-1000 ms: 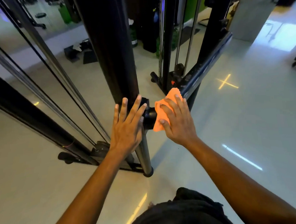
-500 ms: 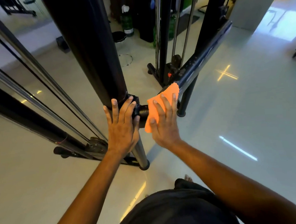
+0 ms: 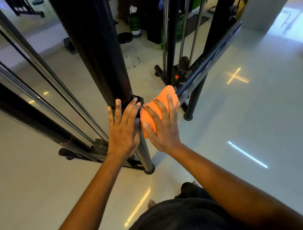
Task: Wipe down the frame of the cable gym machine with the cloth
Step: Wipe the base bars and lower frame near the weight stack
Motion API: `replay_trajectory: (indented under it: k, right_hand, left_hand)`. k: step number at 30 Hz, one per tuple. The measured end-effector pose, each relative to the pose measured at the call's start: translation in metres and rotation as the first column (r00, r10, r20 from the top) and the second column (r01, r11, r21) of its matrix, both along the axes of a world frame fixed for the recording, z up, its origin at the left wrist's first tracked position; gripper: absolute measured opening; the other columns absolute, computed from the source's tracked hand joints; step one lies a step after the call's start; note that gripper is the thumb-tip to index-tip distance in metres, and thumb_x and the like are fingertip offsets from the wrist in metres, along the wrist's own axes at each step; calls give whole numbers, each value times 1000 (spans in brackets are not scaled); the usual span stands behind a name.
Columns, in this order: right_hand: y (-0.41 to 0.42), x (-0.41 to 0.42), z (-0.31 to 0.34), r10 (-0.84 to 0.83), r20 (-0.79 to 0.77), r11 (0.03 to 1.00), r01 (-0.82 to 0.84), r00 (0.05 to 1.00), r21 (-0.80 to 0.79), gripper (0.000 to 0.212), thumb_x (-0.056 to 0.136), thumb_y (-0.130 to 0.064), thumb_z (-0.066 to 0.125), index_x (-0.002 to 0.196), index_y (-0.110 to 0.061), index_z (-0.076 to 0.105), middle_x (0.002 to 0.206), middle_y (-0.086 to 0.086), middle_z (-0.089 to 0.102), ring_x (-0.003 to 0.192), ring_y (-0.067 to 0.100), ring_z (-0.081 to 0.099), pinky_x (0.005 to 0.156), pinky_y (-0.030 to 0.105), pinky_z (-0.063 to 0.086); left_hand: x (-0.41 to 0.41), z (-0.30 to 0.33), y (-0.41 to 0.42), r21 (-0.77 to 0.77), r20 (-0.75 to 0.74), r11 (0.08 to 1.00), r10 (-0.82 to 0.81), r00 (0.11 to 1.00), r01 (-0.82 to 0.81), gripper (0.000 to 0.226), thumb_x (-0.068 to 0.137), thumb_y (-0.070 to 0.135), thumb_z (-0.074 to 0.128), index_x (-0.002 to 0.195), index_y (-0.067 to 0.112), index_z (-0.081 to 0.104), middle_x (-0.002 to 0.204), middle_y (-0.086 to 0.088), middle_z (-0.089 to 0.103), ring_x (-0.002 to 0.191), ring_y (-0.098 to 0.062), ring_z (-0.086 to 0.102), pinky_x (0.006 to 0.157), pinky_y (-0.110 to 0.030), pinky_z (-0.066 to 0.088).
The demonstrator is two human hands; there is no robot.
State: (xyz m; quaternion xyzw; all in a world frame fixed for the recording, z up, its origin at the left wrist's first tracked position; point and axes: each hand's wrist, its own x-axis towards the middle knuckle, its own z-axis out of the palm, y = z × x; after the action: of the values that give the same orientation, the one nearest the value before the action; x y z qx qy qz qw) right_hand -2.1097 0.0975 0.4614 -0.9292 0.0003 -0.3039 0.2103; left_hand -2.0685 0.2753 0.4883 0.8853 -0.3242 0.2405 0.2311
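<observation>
My right hand (image 3: 162, 130), fingers spread flat, presses the orange cloth (image 3: 152, 113) onto the horizontal bar (image 3: 209, 61) where it joins the black upright post (image 3: 97, 53); my left hand (image 3: 124, 131) rests open-fingered against that post.

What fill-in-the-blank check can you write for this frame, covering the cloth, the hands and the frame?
1. The cloth under the right hand is ____ in colour.
2. The ____ hand rests bare on the black upright post.
3. The cloth lies at the near end of the slanted bar, beside the ____ hand's fingertips.

Missing words: orange; left; left
</observation>
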Motion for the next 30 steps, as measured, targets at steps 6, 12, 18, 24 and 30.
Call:
replay_trajectory:
  k: [6,12,18,24,30]
  right_hand:
    - [-61,0,-13,198,26,957,-187,980,-223,54,115,-44,45,165,-27,36,175,15,31,167,43,11,132,70,6]
    - [-77,3,3,92,-64,994,-95,994,-50,54,115,-37,41,167,-24,37,179,9,21,169,35,0,130,71,13]
    - [-85,3,-6,232,-32,946,-233,972,-227,59,116,-37,46,171,-24,30,181,11,17,168,41,0,133,68,4]
    - [-145,26,-3,158,-43,971,-163,987,-176,57,117,-43,43,170,-26,32,182,7,15,168,39,-3,133,66,-2]
    - [-101,23,-21,374,74,915,-355,924,-193,57,116,-48,40,167,-25,30,177,15,28,165,46,14,132,69,9]
  left_hand:
    - [-8,2,-8,-25,7,998,58,998,-57,57,111,17,55,164,11,38,176,-5,27,167,-30,-8,133,-61,-1]
    - [-28,-4,-26,0,-4,989,146,989,-146,72,107,32,63,168,9,32,179,-15,15,167,-32,-4,133,-59,0]
    - [-43,-25,-50,55,40,968,244,969,-246,67,109,36,59,166,11,37,176,-18,13,167,-33,-5,133,-61,0]
    - [-51,-18,-82,46,20,938,342,939,-343,55,111,29,48,164,14,43,177,-12,24,167,-27,-3,133,-53,-9]
    - [-56,-5,-104,-91,-201,938,312,929,-335,46,116,25,36,159,16,49,166,-1,47,165,-18,20,134,-49,-6]
